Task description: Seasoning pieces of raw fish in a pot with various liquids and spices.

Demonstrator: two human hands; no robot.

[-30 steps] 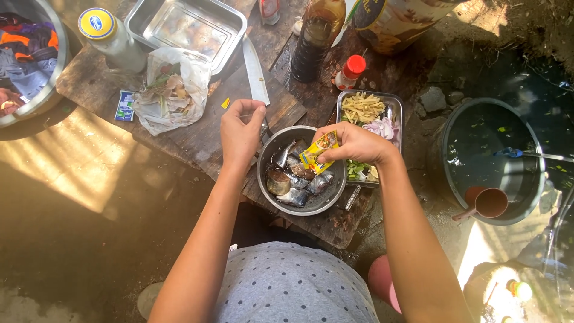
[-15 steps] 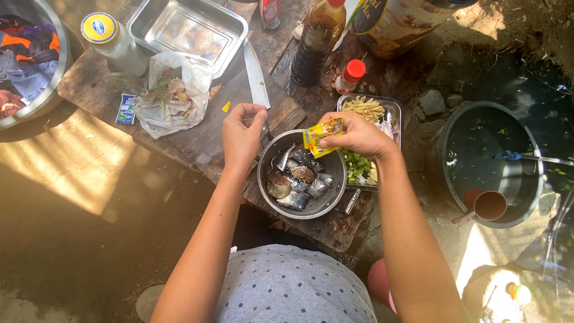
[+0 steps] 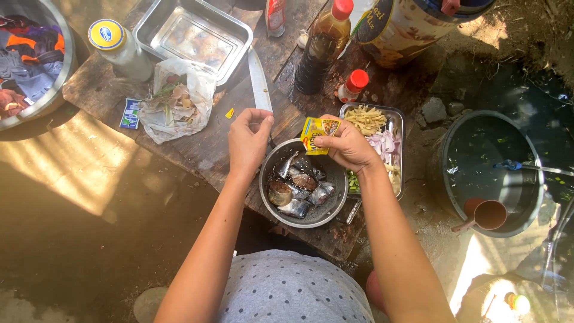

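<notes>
My right hand (image 3: 350, 146) pinches a small yellow seasoning sachet (image 3: 318, 131) over the far rim of a round metal bowl (image 3: 330, 210) that holds several cut fish pieces (image 3: 297, 188). My left hand (image 3: 248, 140) hovers just left of the bowl, fingers curled together at the tips with nothing clearly in them, near the handle end of a large knife (image 3: 259, 73). The bowl sits on a dark wooden table (image 3: 203, 143).
A small metal tray (image 3: 397, 122) of sliced vegetables lies right of the bowl. Behind stand a dark sauce bottle (image 3: 320, 51), a small red-capped bottle (image 3: 351, 85), an empty steel tray (image 3: 194, 36), a jar (image 3: 116, 49) and a crumpled plastic bag (image 3: 176, 98). A water bucket (image 3: 491, 170) with a brown dipper (image 3: 487, 214) stands at right.
My right hand has lifted the yellow sachet from inside the bowl to its far rim. My left hand has shifted slightly up and away from the bowl.
</notes>
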